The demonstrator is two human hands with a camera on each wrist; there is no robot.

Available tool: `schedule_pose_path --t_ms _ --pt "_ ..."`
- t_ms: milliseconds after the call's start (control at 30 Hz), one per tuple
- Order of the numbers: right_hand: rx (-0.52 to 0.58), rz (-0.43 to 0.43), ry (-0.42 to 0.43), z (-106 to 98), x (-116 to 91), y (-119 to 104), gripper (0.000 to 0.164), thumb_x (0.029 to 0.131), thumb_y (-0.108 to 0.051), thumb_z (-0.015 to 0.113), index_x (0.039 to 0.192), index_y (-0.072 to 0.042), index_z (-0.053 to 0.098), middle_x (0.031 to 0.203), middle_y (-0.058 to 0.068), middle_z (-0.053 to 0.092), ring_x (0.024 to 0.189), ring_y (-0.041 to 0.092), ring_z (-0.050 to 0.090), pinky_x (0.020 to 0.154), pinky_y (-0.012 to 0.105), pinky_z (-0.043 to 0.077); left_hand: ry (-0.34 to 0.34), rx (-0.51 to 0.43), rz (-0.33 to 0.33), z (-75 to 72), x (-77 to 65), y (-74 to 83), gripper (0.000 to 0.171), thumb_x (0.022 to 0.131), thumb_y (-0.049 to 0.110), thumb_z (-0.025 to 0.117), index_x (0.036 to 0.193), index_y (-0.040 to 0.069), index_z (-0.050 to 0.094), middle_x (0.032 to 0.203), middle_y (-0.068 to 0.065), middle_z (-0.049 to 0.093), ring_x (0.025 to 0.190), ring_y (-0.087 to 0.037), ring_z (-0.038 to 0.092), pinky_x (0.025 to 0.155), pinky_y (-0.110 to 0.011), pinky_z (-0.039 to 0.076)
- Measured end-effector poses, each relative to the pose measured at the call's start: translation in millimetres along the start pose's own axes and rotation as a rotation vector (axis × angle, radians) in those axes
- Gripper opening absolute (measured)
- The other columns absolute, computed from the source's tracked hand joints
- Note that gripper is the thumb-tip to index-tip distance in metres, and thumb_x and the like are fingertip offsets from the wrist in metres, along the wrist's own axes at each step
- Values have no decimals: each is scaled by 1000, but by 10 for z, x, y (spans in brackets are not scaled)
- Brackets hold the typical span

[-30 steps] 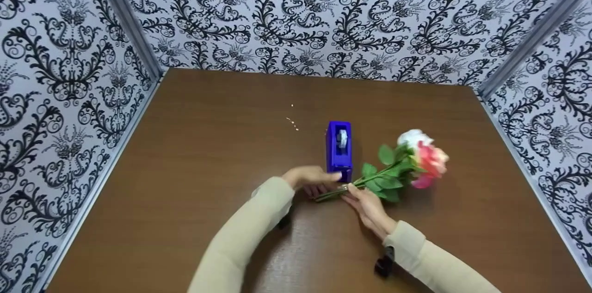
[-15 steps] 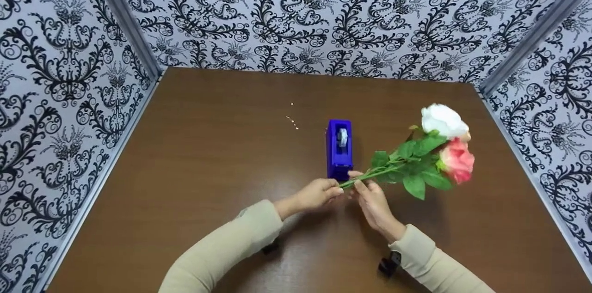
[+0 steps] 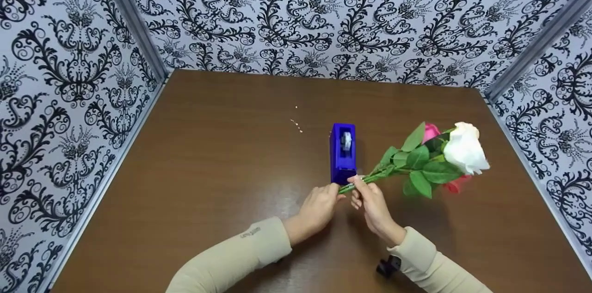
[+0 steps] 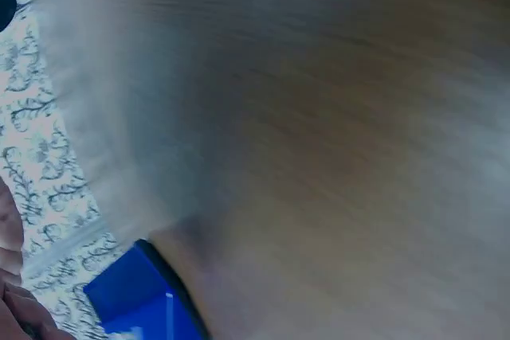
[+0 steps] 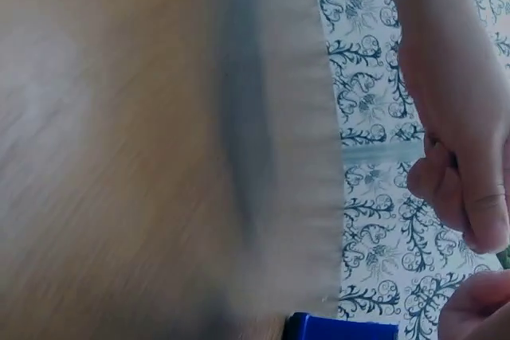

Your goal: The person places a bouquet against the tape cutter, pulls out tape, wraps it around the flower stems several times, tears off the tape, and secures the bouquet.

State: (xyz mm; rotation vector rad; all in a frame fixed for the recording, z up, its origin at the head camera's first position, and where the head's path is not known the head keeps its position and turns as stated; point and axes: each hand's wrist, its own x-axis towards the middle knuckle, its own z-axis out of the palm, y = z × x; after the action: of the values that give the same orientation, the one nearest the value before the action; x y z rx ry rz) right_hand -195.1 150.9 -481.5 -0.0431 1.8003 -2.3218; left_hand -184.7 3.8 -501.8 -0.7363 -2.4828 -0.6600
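In the head view I hold a bunch of roses by its green stems (image 3: 370, 180), slanting to the right above the table. My left hand (image 3: 318, 207) grips the lower stem ends, fingers curled round them. Just above it, my right hand (image 3: 374, 207) pinches the stems between thumb and fingers. A shiny strip, perhaps clear tape, shows on the stems between the hands. A white rose (image 3: 465, 149) faces up, with a pink rose (image 3: 430, 132) and a coral rose (image 3: 457, 185) partly hidden. The blue tape dispenser (image 3: 343, 154) stands right behind the hands.
Small pale scraps (image 3: 296, 124) lie on the brown table (image 3: 222, 145), left of the dispenser. Patterned panels (image 3: 300, 15) enclose the back and sides. The wrist views are largely blurred; the dispenser's blue corner (image 4: 147, 296) shows low in the left one.
The bunch has been lifted and turned, so the white rose now faces up and the coral one is lower. My left hand has moved from the dispenser's front to the stem ends.
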Motion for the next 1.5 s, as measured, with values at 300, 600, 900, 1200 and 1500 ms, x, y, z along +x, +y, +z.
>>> schedule_pose_path --t_ms 300,600,900,1200,1500 --pt "-134 -78 -177 -152 4 -5 26 98 -20 41 88 -21 65 63 -5 43 53 5 38 53 20 29 -472 -956 -396 -153 129 -78 28 98 12 40 101 -12 54 80 -31 59 54 -10 48 53 -24 43" --pt "-184 -35 -99 -125 -13 -59 23 96 -13 45 87 -13 66 60 -3 44 52 7 39 52 21 31 -338 -515 -276 -107 96 33 18 89 12 56 75 0 57 61 -8 59 50 -2 45 46 -13 36" --pt "-207 93 -60 -91 -7 -155 22 95 -15 47 86 -9 66 56 -4 39 49 8 35 51 21 31 -86 191 160 -76 24 -25 12 85 12 61 82 7 50 62 0 58 52 -13 58 44 -24 44" --pt "-127 -20 -316 -206 39 -148 29 98 -12 40 90 -19 67 61 -7 44 53 5 41 51 18 33 -438 -921 -199 -131 100 -142 31 97 22 45 100 -5 60 73 -11 65 55 -5 54 52 -21 45" --pt "-80 -48 -191 -128 -7 -158 16 95 -14 48 95 -15 64 65 -4 52 55 6 46 53 18 38 -345 -1259 -493 -145 116 -55 26 91 6 54 107 -14 57 59 6 48 48 -3 37 44 -17 29"
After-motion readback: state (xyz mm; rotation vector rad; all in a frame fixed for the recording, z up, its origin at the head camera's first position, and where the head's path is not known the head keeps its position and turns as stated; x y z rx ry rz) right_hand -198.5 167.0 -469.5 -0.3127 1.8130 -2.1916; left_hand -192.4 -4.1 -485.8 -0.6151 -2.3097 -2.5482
